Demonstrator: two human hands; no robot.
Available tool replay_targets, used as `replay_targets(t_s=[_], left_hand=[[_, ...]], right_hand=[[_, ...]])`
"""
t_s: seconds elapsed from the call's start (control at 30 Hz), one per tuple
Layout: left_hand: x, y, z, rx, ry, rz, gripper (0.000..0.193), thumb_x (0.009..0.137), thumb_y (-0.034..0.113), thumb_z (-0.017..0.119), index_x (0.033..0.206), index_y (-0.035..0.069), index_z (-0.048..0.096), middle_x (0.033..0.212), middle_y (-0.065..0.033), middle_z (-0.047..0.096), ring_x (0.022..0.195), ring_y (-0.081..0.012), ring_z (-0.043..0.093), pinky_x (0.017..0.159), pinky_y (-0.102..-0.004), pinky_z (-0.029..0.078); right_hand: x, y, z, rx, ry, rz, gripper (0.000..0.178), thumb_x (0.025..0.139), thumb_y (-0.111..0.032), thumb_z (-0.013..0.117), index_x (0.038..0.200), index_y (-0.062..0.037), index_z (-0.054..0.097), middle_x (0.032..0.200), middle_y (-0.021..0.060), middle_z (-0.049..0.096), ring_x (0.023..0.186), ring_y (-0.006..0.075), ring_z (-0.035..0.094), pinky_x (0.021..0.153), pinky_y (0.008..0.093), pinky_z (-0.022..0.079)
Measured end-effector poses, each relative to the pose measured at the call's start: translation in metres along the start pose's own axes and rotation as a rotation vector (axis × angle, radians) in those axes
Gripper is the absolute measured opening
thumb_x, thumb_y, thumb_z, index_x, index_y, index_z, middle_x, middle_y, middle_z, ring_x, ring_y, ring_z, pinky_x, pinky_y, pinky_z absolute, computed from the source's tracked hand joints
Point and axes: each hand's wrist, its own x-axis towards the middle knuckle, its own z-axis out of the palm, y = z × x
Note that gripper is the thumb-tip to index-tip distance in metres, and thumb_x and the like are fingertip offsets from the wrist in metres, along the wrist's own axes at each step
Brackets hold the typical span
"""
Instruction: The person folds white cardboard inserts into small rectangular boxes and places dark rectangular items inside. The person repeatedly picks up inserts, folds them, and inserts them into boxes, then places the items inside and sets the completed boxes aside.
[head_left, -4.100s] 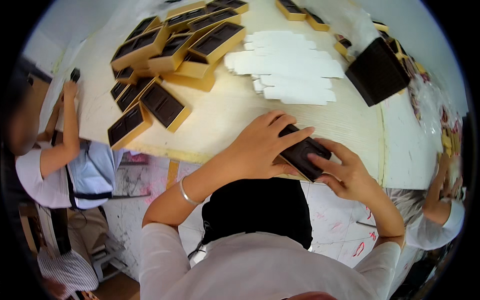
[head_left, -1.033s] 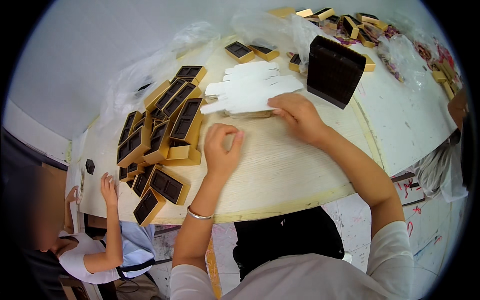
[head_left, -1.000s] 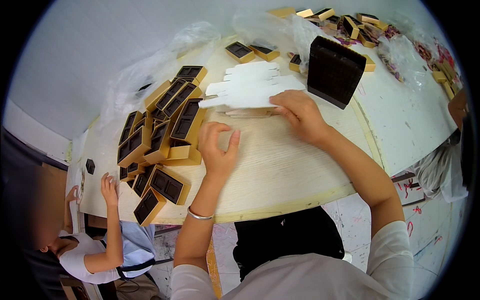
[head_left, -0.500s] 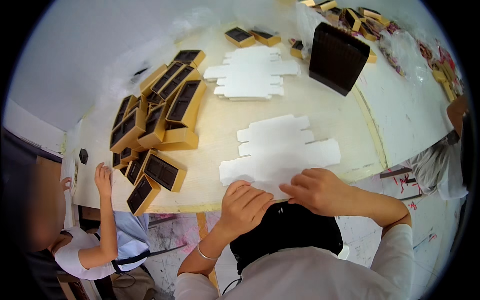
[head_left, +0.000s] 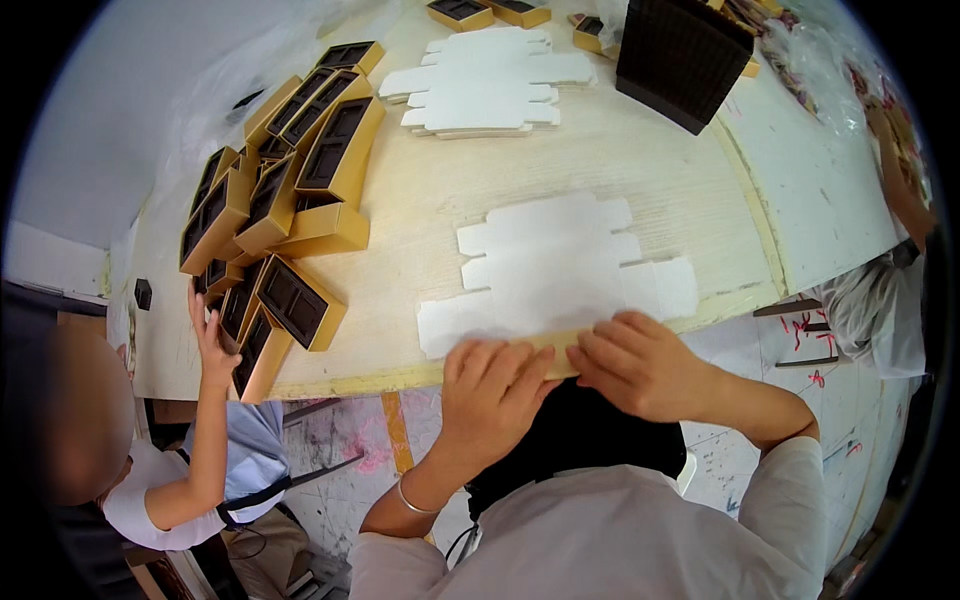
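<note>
A flat white cardboard box blank (head_left: 560, 265) lies at the table's front edge, right before me. My left hand (head_left: 492, 395) has its fingers curled over the near edge of the blank, thumb toward the middle. Beside it, my right hand (head_left: 645, 370) pinches the same near edge a little to the right. Between the two hands a narrow gold-coloured strip shows along the blank's edge, apparently turned up. The fingertips partly cover that edge.
A stack of white blanks (head_left: 480, 85) lies farther back. Gold boxes with dark inserts (head_left: 335, 150) are heaped at left, where a co-worker's hand (head_left: 215, 350) touches one. A stack of dark brown trays (head_left: 680, 65) stands at the back right.
The near edge of the blank now shows a gold strip between my hands, and my fingers have closed in on it. The co-worker's hand has reached the gold boxes. The view has shifted.
</note>
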Motion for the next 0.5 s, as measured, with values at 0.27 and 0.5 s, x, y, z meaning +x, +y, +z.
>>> replay_targets(t_s=[0.27, 0.5], left_hand=[[0.046, -0.011, -0.001, -0.014, -0.107, -0.199, 0.013, 0.08, 0.02, 0.066, 0.086, 0.008, 0.066, 0.081, -0.0035, 0.053, 0.081, -0.0237, 0.049, 0.078, -0.0362, 0.034], [0.03, 0.007, -0.001, 0.014, -0.032, -0.288, 0.023, 0.082, 0.03, 0.066, 0.093, 0.01, 0.062, 0.077, -0.0039, 0.052, 0.075, -0.0233, 0.051, 0.068, -0.0365, 0.033]], right_hand=[[0.032, 0.021, -0.002, 0.357, -0.052, 0.423, 0.01, 0.072, 0.002, 0.057, 0.08, -0.0037, 0.057, 0.075, 0.0117, 0.052, 0.074, 0.0323, 0.055, 0.064, 0.0385, 0.046], [0.034, 0.02, -0.013, 0.7, -0.198, 0.54, 0.038, 0.074, 0.002, 0.062, 0.111, -0.0018, 0.058, 0.095, 0.0155, 0.063, 0.083, 0.0319, 0.061, 0.075, 0.0374, 0.049]])
